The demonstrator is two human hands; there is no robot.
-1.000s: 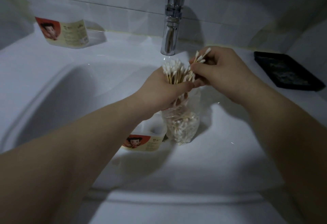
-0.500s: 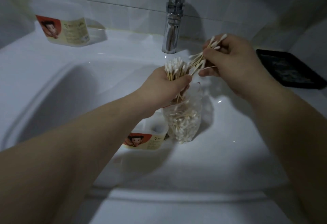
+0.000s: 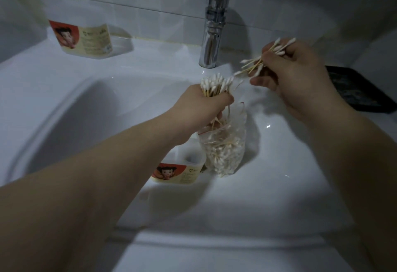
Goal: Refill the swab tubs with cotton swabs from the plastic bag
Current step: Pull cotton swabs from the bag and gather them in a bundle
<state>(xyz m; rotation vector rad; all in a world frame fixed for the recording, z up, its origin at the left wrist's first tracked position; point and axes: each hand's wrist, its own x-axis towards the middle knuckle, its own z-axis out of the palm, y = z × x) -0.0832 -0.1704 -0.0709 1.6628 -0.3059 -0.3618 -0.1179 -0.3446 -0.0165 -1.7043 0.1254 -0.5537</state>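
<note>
A: Out from the fingers point(image 3: 271, 62): the right hand point(image 3: 298, 78) pinches a loose fan of swabs point(image 3: 254, 65), sticks splayed, long axis slanting down and left toward the other hand.

B: And the left hand point(image 3: 204, 110) is wrapped tight round a thick bundle point(image 3: 216, 85), sticks upright, cotton tips up. The fan's lowest tips come right beside it. Touching or not, I can't tell.

A: So the likely play is marrying the fan into the bundle, and that means swinging those slanted sticks upright to match.

B: Then down. Directly under the left hand stands the plastic bag point(image 3: 225, 149), many swabs inside. Just left of it is the open tub point(image 3: 180, 174), mouth up, partly hidden by the forearm.

A: Left hand is clearly nearer that tub. The right is well up by the tap point(image 3: 212, 28).

B: Both bag and tub sit in the sink point(image 3: 86, 110). A second tub point(image 3: 86, 39) waits on the back ledge, far left, and a dark tray point(image 3: 363, 91) lies off right.
</note>
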